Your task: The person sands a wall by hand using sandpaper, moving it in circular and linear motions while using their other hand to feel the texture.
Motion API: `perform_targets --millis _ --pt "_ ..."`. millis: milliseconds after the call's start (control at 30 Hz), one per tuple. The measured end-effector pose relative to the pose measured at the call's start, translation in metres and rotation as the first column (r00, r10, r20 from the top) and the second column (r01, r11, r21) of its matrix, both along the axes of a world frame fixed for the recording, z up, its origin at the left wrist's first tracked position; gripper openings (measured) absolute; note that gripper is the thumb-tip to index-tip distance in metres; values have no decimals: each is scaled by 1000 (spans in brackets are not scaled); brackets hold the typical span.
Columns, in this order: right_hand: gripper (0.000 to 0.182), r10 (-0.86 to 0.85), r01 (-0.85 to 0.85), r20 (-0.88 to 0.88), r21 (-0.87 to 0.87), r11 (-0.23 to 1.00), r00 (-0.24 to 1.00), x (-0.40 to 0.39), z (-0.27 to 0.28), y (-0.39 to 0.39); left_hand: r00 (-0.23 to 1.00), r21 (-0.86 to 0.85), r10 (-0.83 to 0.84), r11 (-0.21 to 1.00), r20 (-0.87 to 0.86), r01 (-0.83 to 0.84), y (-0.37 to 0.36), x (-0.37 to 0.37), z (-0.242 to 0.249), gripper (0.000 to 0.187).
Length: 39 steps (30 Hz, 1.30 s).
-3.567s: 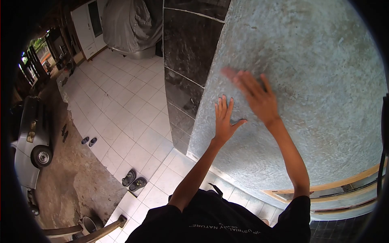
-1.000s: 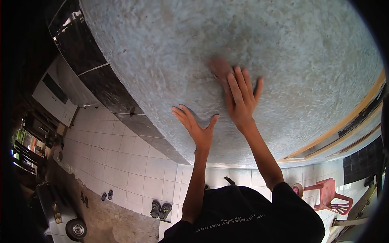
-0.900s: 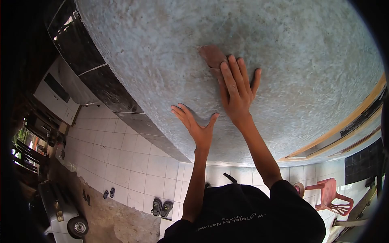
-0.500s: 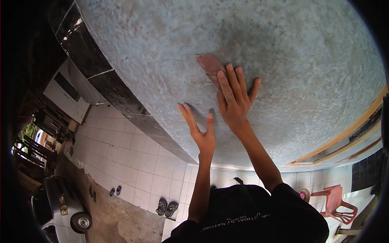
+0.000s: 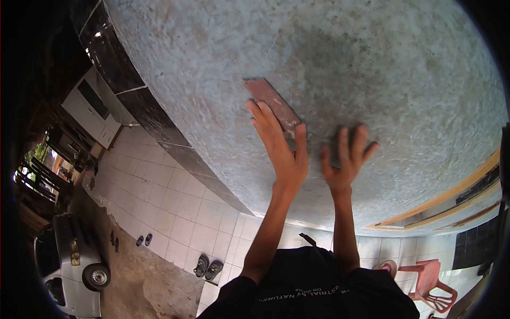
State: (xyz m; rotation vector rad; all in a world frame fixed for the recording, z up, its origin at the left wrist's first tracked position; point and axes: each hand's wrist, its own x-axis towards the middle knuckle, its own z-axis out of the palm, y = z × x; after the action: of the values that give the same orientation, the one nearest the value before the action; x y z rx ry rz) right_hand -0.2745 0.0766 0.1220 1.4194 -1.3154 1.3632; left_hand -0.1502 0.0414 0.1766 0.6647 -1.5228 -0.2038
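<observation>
A reddish-brown strip of sandpaper (image 5: 276, 103) lies against the mottled grey-blue wall (image 5: 223, 58). My left hand (image 5: 284, 154) is on it, the fingers along its left edge and the thumb at its lower right end, so the strip sits between them. To the right, my right hand (image 5: 346, 165) is apart from the sandpaper, its fingers spread and slightly blurred, close to the wall's surface. A darker grey patch of the wall shows above this hand.
Dark glossy tiles (image 5: 154, 119) border the wall on the left, and a wood-framed opening (image 5: 441, 199) is at right. Pale floor tiles (image 5: 175, 218) lie below. A red plastic chair (image 5: 425, 282), sandals (image 5: 208, 267) and a parked car (image 5: 71, 266) are around.
The right hand has left the sandpaper and moved down and right. The left hand has come up and right onto the strip, which sits slightly lower and further left.
</observation>
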Motion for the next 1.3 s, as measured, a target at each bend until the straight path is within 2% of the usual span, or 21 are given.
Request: perform_targets --millis 67,100,167,267,367,567,667,767,867,967,1067,1167,1300 --pt "39 -147 149 27 -128 980 989 -23 4 7 998 -82 37 996 -49 -41 -7 -1 14 68" --pt "39 -138 140 29 -126 982 990 -31 6 9 998 -80 47 996 -46 -51 -9 0 19 68" --pt "35 -131 182 201 -259 949 971 -43 8 10 996 -121 65 990 -62 -72 -13 2 25 68" --pt "37 -128 164 152 -252 954 980 -48 4 12 996 -84 85 993 -2 -85 -3 -6 -21 68" --pt "37 -109 143 142 -256 956 984 -49 2 14 995 -33 97 995 -29 -98 4 -17 -56 68" --pt "40 -84 115 135 -237 965 987 -50 -1 15 990 -119 132 983 -56 -137 -10 -4 7 66" --pt "43 -73 103 137 -225 969 988 -50 -1 17 991 -36 135 990 20 -134 6 -14 -42 67" --pt "45 -64 94 138 -226 970 988 -50 -1 16 986 7 164 986 31 -164 16 -25 -66 66" --pt "47 -58 84 128 -214 973 990 -51 -2 17 985 -21 172 985 -32 -173 1 -11 -13 67" --pt "48 -46 74 132 -212 975 990 -50 -2 18 983 -20 181 983 -37 -182 1 -5 15 67" --pt "48 -43 71 135 -212 975 990 -50 -3 18 989 12 147 989 -6 -146 11 -15 -35 67" --pt "49 -51 79 130 -216 973 990 -50 -3 16 984 17 176 984 13 -176 15 -23 -61 66" --pt "49 -41 68 125 -217 974 991 -50 -3 17 984 5 175 985 15 -175 3 2 3 65"
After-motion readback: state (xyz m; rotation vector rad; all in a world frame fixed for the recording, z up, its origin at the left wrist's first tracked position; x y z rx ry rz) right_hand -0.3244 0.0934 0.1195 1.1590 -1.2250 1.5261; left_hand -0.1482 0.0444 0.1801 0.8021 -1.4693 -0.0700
